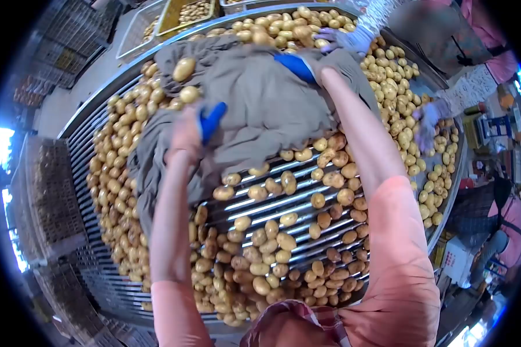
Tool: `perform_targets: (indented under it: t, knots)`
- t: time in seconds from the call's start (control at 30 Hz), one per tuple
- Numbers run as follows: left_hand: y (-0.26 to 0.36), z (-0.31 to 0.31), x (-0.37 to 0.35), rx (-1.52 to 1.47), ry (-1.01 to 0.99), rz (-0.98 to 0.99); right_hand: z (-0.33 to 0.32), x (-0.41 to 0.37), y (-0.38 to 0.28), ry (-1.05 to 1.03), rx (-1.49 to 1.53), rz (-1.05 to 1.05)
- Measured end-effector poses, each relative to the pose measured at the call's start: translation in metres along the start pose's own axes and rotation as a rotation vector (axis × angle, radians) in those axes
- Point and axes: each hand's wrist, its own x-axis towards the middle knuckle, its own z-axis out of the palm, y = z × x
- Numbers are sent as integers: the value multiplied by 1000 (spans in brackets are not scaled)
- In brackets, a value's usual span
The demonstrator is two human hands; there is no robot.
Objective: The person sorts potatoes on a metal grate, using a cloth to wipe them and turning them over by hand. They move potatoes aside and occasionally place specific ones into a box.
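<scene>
A wide, wrinkled grey cloth [260, 98] lies over potatoes on a metal roller table [237, 208]. My left hand [194, 130], in a glove with a blue palm side, is over the left part of the cloth. It is blurred, with one blue finger or thumb stretched away from the others. At the cloth's upper right, my right hand [304, 66] grips it, its fingers partly hidden in the folds. Two loose potatoes [184, 69] rest on the cloth's upper left. More potatoes [266, 248] lie on the rollers below, with bars showing between them.
A co-worker's gloved hands [344, 40] are at the upper right, one near the cloth, the other over potatoes [388, 75]. Another person sits farther right. Crates [142, 34] stand beyond the table's far edge, and stacked mesh crates [52, 191] at the left.
</scene>
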Motion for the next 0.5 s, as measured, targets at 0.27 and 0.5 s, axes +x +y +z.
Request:
perform_targets:
  t: [0.27, 0.5]
  knots:
    - [15, 54, -185, -270, -67, 340, 127, -233, -92, -59, 75, 24]
    - [24, 40, -189, 438, -238, 258, 95, -297, -109, -271, 14, 409]
